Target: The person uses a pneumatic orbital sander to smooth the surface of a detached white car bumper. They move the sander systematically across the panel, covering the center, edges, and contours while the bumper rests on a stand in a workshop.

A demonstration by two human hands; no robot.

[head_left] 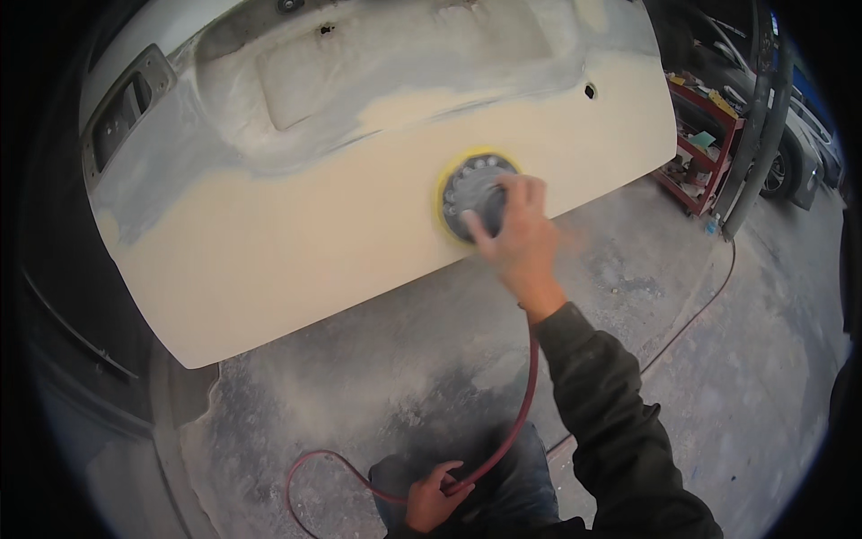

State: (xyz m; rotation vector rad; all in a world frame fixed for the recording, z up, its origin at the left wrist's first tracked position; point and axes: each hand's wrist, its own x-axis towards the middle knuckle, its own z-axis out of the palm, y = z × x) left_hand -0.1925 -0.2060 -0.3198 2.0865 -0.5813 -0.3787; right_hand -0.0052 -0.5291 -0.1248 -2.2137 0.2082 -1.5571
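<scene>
The right hand [523, 238] grips a round dark-grey sander [467, 190] at centre; the left hand [429, 503], bottom centre, holds a flexible dark-red hose [515, 427]. Flat, even pressure against the broad cream-and-grey panel [296, 242] above, with hose slack, seems best.

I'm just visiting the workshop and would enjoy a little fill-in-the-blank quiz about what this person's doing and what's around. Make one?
1. The right hand holds a round sander against the pale panel; the sander's rim is coloured ____.
2. The left hand holds a hose coloured ____.
3. In the picture, the panel's small hole lies ____ (above or below) the sander's level.
4. A cluttered cart stands beyond the panel's ____ end.

Missing words: yellow; red; above; right.
</scene>
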